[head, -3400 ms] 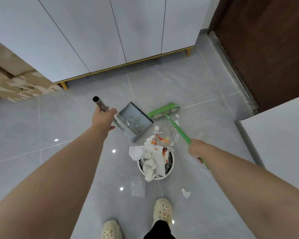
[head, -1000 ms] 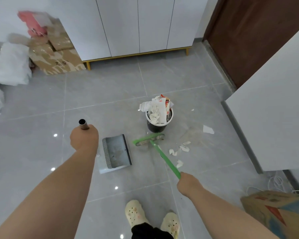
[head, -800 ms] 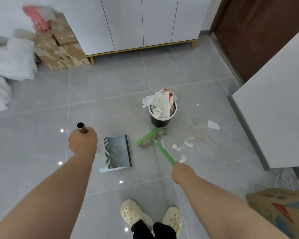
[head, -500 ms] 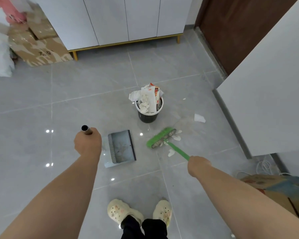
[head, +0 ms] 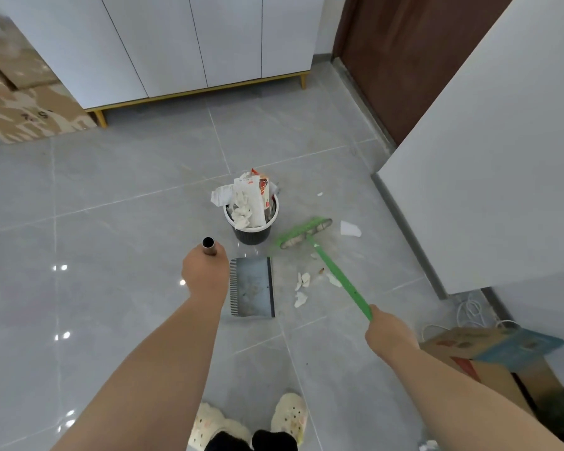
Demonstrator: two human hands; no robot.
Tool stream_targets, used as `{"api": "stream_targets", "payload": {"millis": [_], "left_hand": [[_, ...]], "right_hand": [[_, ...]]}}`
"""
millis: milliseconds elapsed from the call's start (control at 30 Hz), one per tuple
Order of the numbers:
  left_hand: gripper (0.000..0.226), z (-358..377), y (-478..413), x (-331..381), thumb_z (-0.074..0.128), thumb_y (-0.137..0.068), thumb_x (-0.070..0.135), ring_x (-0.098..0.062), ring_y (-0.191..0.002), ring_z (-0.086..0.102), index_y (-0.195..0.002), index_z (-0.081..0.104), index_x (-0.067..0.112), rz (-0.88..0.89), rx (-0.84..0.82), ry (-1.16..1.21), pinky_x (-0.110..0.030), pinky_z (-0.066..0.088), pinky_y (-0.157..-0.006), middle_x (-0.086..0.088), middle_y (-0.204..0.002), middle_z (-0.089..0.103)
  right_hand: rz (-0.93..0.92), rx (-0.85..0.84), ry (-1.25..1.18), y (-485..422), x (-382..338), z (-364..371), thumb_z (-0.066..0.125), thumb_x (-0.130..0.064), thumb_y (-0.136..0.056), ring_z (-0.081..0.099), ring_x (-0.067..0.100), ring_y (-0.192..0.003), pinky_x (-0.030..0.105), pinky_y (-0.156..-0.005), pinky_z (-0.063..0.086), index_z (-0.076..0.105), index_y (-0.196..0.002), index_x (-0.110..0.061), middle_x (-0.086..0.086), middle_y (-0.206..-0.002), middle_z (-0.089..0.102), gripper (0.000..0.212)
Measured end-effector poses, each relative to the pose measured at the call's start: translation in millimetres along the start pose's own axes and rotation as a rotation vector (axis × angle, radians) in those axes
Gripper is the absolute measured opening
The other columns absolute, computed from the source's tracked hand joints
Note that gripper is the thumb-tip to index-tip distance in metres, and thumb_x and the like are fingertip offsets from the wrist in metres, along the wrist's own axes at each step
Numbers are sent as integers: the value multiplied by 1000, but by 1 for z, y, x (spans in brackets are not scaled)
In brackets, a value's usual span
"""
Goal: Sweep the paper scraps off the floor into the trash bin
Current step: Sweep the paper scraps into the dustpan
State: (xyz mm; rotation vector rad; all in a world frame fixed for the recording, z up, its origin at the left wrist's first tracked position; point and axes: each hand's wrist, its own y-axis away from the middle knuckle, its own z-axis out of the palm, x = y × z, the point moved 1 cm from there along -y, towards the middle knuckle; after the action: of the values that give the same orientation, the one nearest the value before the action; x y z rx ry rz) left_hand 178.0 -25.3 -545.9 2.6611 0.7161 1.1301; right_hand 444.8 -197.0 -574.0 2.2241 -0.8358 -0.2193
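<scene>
The left hand (head: 205,275) is gripping the metal dustpan handle (head: 208,246), fingers wrapped round the tube, and is keeping the dustpan (head: 251,286) flat on the floor at 6 o'clock from the overfilled trash bin (head: 251,237). The right hand (head: 386,333) is clasping the green broom (head: 339,278), whose head (head: 305,232) is sitting at 3 o'clock from the bin, just short of a larger scrap (head: 350,228). A cluster of paper scraps (head: 302,283) is lying at 3 o'clock from the dustpan, between its dark lip and the broom's shaft. The step probably calls for hooking the head beyond the larger scrap, then dragging low and slowly toward 9 o'clock, gathering the cluster on the way, while the lip is pressing firmly on the tile so nothing is slipping under. Compared with half a second ago, the head has swung outward past the cluster, which it was touching then, and the dustpan is sitting nearer the bin.
</scene>
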Motion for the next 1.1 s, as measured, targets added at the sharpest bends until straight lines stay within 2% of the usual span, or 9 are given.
{"api": "stream_targets", "payload": {"millis": [167,267,333,467,600,667,800,933,1100], "left_hand": [[42,17,-18,9,42,-95,23,-30,-67,46,-56,36,8,-18,8,-53,-30,33,-63,-6,-56,40],[40,24,-31,8,43,-95,22,-31,-67,48,-59,40,6,-38,19,-68,-31,34,-63,-6,-57,42],[37,26,-43,5,45,-94,22,-31,-65,49,-62,45,4,-32,28,-73,-31,36,-62,-6,-56,43],[28,28,-68,2,48,-92,22,-30,-64,51,-75,55,1,-57,30,-72,-32,38,-61,-7,-62,48],[31,32,-79,5,49,-89,20,-28,-59,45,-62,44,6,-47,24,-75,-32,36,-60,-6,-58,42],[35,34,-78,9,49,-89,20,-27,-57,41,-57,37,11,-40,29,-74,-32,34,-60,-4,-56,38],[36,34,-68,12,48,-90,20,-27,-61,43,-57,36,13,-45,16,-73,-32,36,-61,-3,-56,38],[35,35,-47,27,47,-89,15,-28,-61,44,-56,35,11,-1,-52,-100,-30,34,-57,-4,-55,39],[34,44,-24,41,46,-89,15,-30,-65,50,-56,39,12,76,-153,-144,-31,37,-60,-4,-57,44]], "right_hand": [[46,66,-108,-61,-25,-48,35,-15,-95,51,29,-122,36,-100,43,29,-147,-16,10,-134,51,52],[22,66,-155,-109,-49,-79,38,-14,-95,47,31,-127,36,-103,39,20,-151,-12,14,-140,45,58],[8,81,-216,-140,-66,-101,41,-15,-95,54,32,-112,35,-92,45,31,-145,-8,17,-130,51,51],[4,43,-282,-187,-93,-128,46,-12,-95,52,27,-70,30,-60,42,48,-127,4,13,-76,48,36],[13,-31,-297,-205,-106,-117,41,-7,-96,45,24,-50,29,-44,35,49,-124,8,16,-65,45,33],[0,-93,-290,-196,-110,-96,38,-5,-97,50,27,-58,32,-50,39,48,-126,9,19,-71,51,34],[-26,-116,-295,-155,-96,-36,41,-11,-96,58,33,-112,33,-77,48,43,-136,-1,19,-126,56,42],[-7,-154,-347,-104,-64,5,39,-15,-94,54,30,-118,31,-87,48,38,-142,-12,13,-132,52,48],[26,-46,-377,-73,-33,5,39,-11,-93,48,29,-126,30,-103,38,30,-148,-18,12,-140,48,56]]}}
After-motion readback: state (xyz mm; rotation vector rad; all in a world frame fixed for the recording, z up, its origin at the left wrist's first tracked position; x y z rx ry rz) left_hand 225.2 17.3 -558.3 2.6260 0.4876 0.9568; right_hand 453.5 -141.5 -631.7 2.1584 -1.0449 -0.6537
